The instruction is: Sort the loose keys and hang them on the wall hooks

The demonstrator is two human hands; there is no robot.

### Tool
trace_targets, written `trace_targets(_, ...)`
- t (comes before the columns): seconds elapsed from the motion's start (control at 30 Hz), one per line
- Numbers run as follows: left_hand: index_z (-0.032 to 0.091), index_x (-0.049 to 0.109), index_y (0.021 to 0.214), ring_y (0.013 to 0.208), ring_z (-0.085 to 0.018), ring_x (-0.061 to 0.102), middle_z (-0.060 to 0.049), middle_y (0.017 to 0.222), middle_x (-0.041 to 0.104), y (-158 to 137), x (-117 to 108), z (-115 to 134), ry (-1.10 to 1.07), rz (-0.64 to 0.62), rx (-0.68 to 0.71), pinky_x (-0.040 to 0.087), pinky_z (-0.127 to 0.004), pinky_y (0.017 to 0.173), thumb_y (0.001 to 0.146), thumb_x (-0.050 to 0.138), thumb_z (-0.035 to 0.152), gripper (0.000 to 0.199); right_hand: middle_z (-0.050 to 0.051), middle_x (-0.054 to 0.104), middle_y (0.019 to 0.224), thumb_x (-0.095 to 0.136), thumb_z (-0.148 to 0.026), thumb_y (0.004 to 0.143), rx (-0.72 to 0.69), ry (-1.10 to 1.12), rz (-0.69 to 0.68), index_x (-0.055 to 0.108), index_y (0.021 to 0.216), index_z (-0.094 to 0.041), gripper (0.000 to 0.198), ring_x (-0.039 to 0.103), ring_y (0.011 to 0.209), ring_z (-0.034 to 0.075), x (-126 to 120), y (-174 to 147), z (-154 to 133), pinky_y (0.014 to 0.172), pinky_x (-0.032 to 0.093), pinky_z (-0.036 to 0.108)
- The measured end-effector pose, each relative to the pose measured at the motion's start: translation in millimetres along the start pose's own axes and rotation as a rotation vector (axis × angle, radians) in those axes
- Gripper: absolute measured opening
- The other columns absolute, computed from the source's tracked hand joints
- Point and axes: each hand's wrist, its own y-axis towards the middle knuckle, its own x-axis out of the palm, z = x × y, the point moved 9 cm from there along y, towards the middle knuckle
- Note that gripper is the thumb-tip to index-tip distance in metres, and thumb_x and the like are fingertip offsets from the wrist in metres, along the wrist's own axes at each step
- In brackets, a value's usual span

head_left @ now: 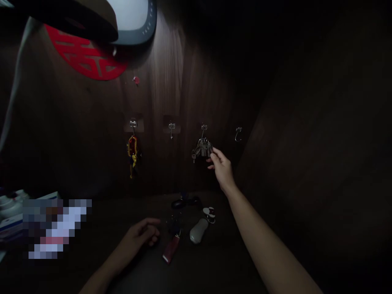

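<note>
From the third adhesive hook (203,128) on the dark wood panel hangs a bunch of keys (203,148). My right hand (223,168) reaches up to it, thumb and index finger pinched at the bunch's right side. Low on the left, my left hand (143,234) rests over the dark surface, index finger stretched out, the others loosely curled, holding nothing. Just right of it lies a dark red key fob (170,250) with dark keys above it. Further right are a grey oval fob (199,231) and a small white-and-red trinket (209,212) with a ring.
A yellow-and-red braided keychain (132,151) hangs from the leftmost hook. The second hook (172,128) and far-right hook (238,134) hold nothing. Dark cord-like items (185,202) lie at the panel's foot. Caps (134,24) hang above a red paper cutout (92,63). White bottles (10,204) stand left.
</note>
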Motion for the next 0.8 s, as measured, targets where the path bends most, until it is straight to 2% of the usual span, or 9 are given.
trace_targets(0.17,0.018,0.064,0.1,0.064,-0.013,0.056,-0.001,0.077,0.065,0.3,-1.5,-1.5,-0.007,-0.001,0.01,0.045,-0.025,0.062,0.077,0.06,0.041,0.034,0.006,0.066,0.091,0.052,-0.043,0.079,0.11,0.007,-0.026,0.06,0.108,-0.019,0.039,0.059,0.075,0.015,1.8,-36.3,24.5,0.05,0.046,0.021)
trace_targets(0.33,0.017,0.064,0.099,0.069,-0.015,0.06,-0.003,0.079,0.067,-1.6,-2.9,-1.2,0.026,0.036,0.053,0.048,-0.026,0.064,0.079,0.058,0.038,0.03,0.007,0.069,0.086,0.052,-0.043,0.079,0.216,-0.04,-0.097,0.066,0.093,-0.019,0.031,0.061,0.074,0.016,10.5,-82.5,47.5,0.053,0.046,0.023)
trace_targets(0.4,0.019,0.064,0.1,0.073,-0.017,0.062,-0.003,0.083,0.069,-3.8,-1.0,0.0,0.081,0.044,0.075,0.049,-0.027,0.067,0.08,0.056,0.038,0.029,0.006,0.07,0.085,0.054,-0.041,0.079,0.261,-0.067,-0.136,0.066,0.089,-0.019,0.027,0.062,0.074,0.017,16.7,-102.0,54.7,0.057,0.047,0.025)
trace_targets(0.47,0.022,0.065,0.101,0.086,-0.02,0.063,-0.004,0.094,0.07,-6.6,1.9,4.2,0.184,0.046,0.136,0.049,-0.031,0.077,0.082,0.054,0.036,0.026,0.005,0.07,0.083,0.054,-0.039,0.079,0.276,-0.103,-0.184,0.067,0.087,-0.02,0.025,0.064,0.075,0.018,24.9,-120.4,57.6,0.062,0.048,0.028)
trace_targets(0.57,0.027,0.065,0.108,0.108,-0.024,0.055,-0.005,0.114,0.065,-13.3,13.2,16.2,0.395,-0.006,0.342,0.041,-0.039,0.096,0.084,0.051,0.03,0.027,0.004,0.07,0.084,0.051,-0.033,0.083,0.209,-0.201,-0.253,0.066,0.088,-0.021,0.021,0.065,0.08,0.019,37.7,-143.8,54.3,0.072,0.048,0.031)
trace_targets(0.63,0.031,0.061,0.117,0.116,-0.026,0.049,-0.005,0.124,0.059,-19.0,24.7,20.0,0.549,-0.079,0.47,0.037,-0.043,0.1,0.085,0.052,0.029,0.033,0.003,0.069,0.087,0.048,-0.027,0.085,0.123,-0.315,-0.273,0.066,0.089,-0.022,0.019,0.064,0.085,0.019,43.2,-156.0,50.6,0.076,0.046,0.032)
trace_targets(0.73,0.034,0.054,0.124,0.12,-0.028,0.043,-0.004,0.133,0.051,-24.1,36.8,18.1,0.736,-0.16,0.549,0.036,-0.046,0.1,0.085,0.055,0.032,0.039,0.003,0.068,0.09,0.045,-0.02,0.085,-0.012,-0.537,-0.257,0.065,0.089,-0.023,0.022,0.061,0.089,0.02,44.2,-168.6,47.7,0.08,0.042,0.034)
trace_targets(0.8,0.034,0.059,0.118,0.119,-0.027,0.045,-0.003,0.132,0.052,-25.3,39.8,18.7,0.787,-0.171,0.567,0.038,-0.045,0.098,0.085,0.054,0.034,0.033,0.003,0.068,0.088,0.043,-0.016,0.085,-0.058,-0.645,-0.253,0.065,0.087,-0.023,0.023,0.06,0.088,0.02,42.2,-173.1,50.0,0.08,0.041,0.034)
